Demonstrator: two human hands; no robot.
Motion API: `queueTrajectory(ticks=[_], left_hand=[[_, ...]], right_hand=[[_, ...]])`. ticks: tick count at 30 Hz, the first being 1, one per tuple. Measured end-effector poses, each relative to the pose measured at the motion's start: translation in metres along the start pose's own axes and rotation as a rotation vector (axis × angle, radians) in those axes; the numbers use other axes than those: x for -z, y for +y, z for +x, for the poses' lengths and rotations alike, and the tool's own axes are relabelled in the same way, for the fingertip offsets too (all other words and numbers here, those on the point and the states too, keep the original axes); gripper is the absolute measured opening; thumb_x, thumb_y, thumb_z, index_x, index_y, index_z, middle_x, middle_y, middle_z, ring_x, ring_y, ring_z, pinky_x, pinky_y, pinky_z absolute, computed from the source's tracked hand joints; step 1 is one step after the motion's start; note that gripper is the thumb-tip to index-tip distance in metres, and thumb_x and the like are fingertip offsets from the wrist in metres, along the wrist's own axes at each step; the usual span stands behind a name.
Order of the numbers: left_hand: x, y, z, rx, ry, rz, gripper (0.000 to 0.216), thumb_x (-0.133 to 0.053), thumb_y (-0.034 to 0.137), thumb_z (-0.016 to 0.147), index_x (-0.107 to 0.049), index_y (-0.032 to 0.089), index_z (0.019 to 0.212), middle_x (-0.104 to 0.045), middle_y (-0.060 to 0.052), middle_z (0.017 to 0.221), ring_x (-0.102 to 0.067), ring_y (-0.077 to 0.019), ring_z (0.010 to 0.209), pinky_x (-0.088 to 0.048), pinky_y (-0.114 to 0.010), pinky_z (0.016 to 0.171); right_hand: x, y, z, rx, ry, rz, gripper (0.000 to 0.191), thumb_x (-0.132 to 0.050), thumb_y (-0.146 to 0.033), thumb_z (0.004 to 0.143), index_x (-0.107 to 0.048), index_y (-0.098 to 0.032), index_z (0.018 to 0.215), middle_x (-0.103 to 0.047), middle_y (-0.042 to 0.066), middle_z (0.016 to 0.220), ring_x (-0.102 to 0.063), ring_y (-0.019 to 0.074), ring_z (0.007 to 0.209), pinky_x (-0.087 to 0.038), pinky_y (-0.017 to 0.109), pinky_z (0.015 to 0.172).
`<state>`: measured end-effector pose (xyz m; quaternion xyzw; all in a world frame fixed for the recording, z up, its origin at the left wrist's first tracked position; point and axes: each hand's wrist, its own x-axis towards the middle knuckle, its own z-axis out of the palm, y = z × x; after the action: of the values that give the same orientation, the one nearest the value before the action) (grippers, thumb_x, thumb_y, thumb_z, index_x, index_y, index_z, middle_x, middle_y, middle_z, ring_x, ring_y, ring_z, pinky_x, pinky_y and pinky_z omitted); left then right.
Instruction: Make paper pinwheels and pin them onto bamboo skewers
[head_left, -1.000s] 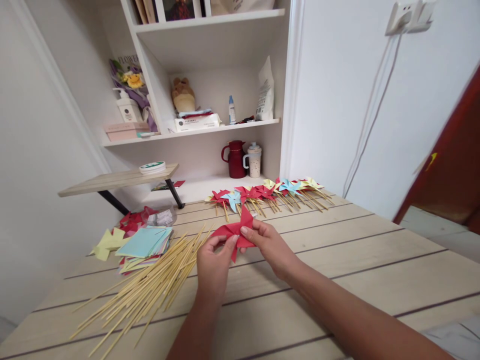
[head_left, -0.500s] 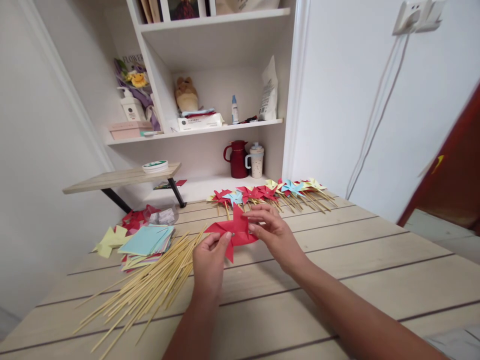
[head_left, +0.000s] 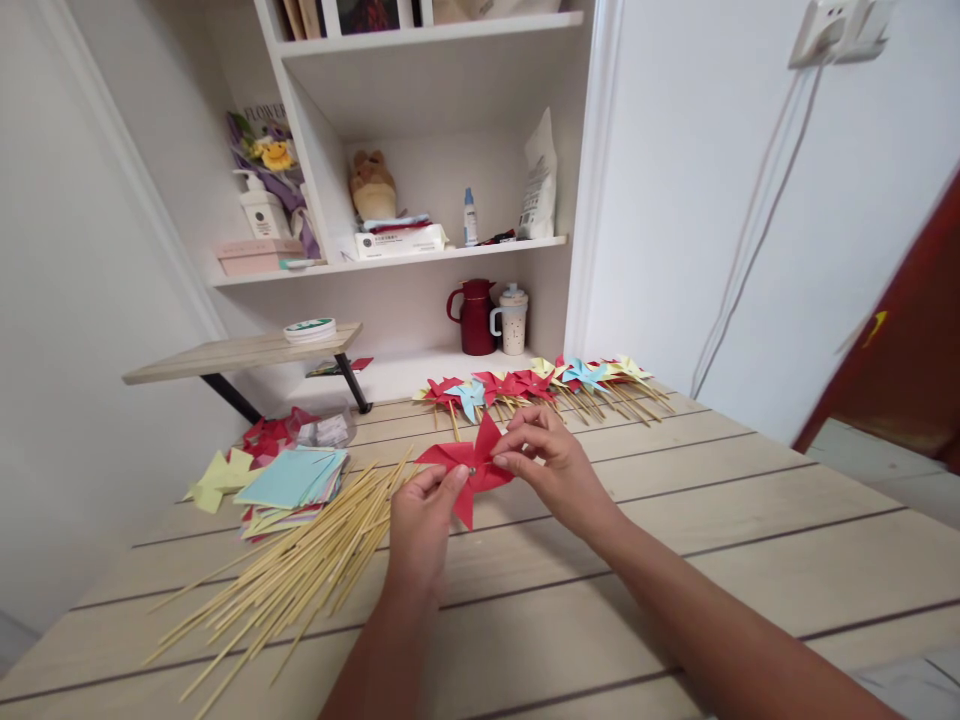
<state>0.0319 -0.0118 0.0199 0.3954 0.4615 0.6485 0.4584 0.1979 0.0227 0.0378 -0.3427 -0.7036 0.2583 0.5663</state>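
Note:
A red paper pinwheel [head_left: 466, 458] with a small pin head at its centre is held above the table, in the middle of the view. My left hand [head_left: 422, 510] pinches it between thumb and fingers near the centre. At its right side, my right hand [head_left: 551, 462] has thumb and fingertips closed on a paper blade. A loose pile of thin wooden sticks [head_left: 300, 570] lies to the left of my left hand. Behind my hands a row of finished pinwheels on sticks [head_left: 517, 388] in red, blue and yellow lies along the table's back.
Left of the sticks is a stack of coloured paper squares [head_left: 289, 480], beside a yellow paper pinwheel shape [head_left: 219, 480] and red paper pieces [head_left: 271, 437]. A small raised shelf [head_left: 247, 352] stands behind them. A dark red jug [head_left: 475, 318] and a cup [head_left: 514, 322] stand in the cabinet.
The red pinwheel has turned slightly, its upper blade now leaning to the right. My right fingers have shifted a little along its edge; the left hand keeps its pinch.

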Motion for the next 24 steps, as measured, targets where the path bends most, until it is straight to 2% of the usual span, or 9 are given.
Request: queueTrajectory(ticks=[6, 12, 24], left_hand=[[-0.0006, -0.0023, -0.0002, 0.004, -0.015, 0.023, 0.032, -0.085, 0.040, 0.061, -0.074, 0.014, 0.077, -0.074, -0.005, 0.077, -0.066, -0.0163, 0.072, -0.049, -0.026, 0.071], [-0.0012, -0.0024, -0.0007, 0.008, 0.010, 0.034, 0.031, -0.085, 0.038, 0.061, -0.075, 0.014, 0.078, -0.075, -0.005, 0.078, -0.066, -0.0169, 0.071, -0.050, -0.028, 0.071], [-0.0042, 0.0009, -0.0010, -0.001, 0.014, 0.072, 0.025, -0.083, 0.035, 0.062, -0.074, 0.014, 0.073, -0.074, -0.004, 0.073, -0.064, -0.0152, 0.068, -0.049, -0.026, 0.068]], right_hand=[[0.0000, 0.0042, 0.0012, -0.026, 0.033, -0.025, 0.012, -0.066, -0.031, 0.083, -0.073, -0.025, 0.076, -0.054, 0.004, 0.088, -0.053, 0.0221, 0.089, -0.047, 0.037, 0.076], [-0.0002, 0.0063, 0.0014, -0.056, 0.058, -0.024, 0.011, -0.067, -0.031, 0.082, -0.072, -0.025, 0.075, -0.053, 0.004, 0.087, -0.053, 0.0218, 0.086, -0.047, 0.037, 0.075], [-0.0009, -0.0002, 0.0003, -0.019, 0.045, -0.108, 0.009, -0.066, -0.021, 0.082, -0.072, -0.023, 0.075, -0.055, 0.004, 0.086, -0.054, 0.0203, 0.084, -0.046, 0.035, 0.073]])
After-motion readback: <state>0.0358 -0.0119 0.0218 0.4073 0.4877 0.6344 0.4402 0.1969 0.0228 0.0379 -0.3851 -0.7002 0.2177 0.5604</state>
